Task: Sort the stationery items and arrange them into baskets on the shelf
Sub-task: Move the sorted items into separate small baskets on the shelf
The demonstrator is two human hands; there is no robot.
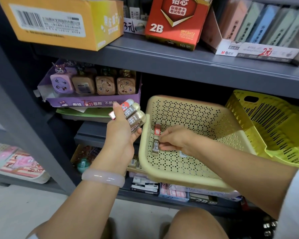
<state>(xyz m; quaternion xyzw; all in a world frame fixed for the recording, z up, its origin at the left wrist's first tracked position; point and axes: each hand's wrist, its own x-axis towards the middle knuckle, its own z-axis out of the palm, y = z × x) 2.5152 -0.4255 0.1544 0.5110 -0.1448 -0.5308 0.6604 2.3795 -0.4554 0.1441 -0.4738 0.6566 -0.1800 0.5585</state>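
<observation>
A smooth, pale pink bangle (103, 177) is circling the left wrist nearest the camera. Above it the left hand (120, 135) is gripping a bundle of lead tubes (134, 117): small glossy plastic cases, two with brown printed labels and pale caps, plus a red-and-white one behind the thumb. Its fingers are curling round the bundle, holding it just left of the cream basket (188, 176) rim.

The right hand (177, 139) is reaching into that basket, its fingers pinching narrowly on the right edge of a brown 2B tube (155, 147) that is lying on the basket floor. A red tube (157, 130) is lying end to end with it, just beyond the fingertips and touching the thumb side. The basket is matte plastic with rounded corners and walls and floor perforated by small dots, and it is sitting tilted, its near rim jutting out from the grey shelf (179, 66).

Below the basket, flat boxes of erasers and leads are lying packed together. To the right of the right forearm, a yellow slotted basket (266, 125) is leaning against the cream one. Left of the left-hand fingers and farther back, a purple cardboard tray (93, 101) is holding cube-shaped sharpeners. On the upper shelf board, an orange carton (62, 23), a red 2B box (173, 23) and a white tray of pastel cases (259, 28) are standing in a row.
</observation>
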